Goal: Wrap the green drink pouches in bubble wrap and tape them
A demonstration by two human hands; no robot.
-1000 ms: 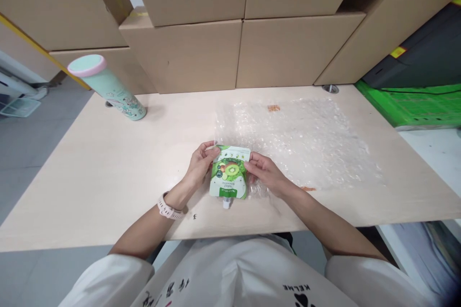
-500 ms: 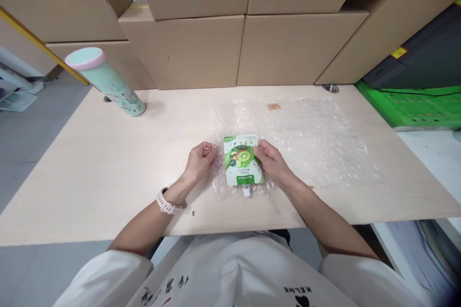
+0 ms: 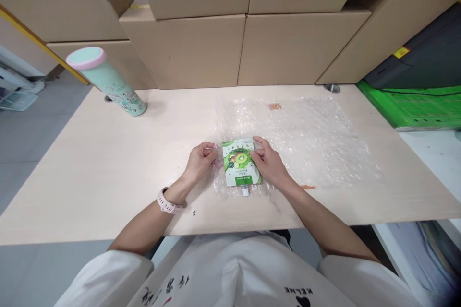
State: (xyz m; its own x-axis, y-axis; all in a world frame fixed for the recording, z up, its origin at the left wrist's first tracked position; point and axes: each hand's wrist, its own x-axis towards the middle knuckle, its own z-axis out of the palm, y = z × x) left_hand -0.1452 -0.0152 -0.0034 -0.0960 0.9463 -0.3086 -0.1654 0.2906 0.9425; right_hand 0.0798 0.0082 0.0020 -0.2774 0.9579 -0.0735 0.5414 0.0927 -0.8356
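Observation:
A green and white smoothie pouch (image 3: 242, 165) with a kiwi picture lies flat on the left part of a clear bubble wrap sheet (image 3: 317, 139), its white spout pointing toward me. My right hand (image 3: 269, 160) grips the pouch's right edge, thumb on top and the other fingers partly hidden. My left hand (image 3: 202, 160) pinches the left edge of the bubble wrap just beside the pouch, without touching the pouch itself. On my left wrist is a pale pink band (image 3: 168, 202).
A mint green tumbler (image 3: 120, 91) with a pink rim stands at the table's back left. Stacked cardboard boxes (image 3: 198, 53) line the back edge. A green crate (image 3: 414, 108) sits beyond the right side. The wooden table (image 3: 108, 168) ends close to my body.
The pouch has shifted slightly left toward my left hand, and my right hand has moved with it. My left hand stays in place.

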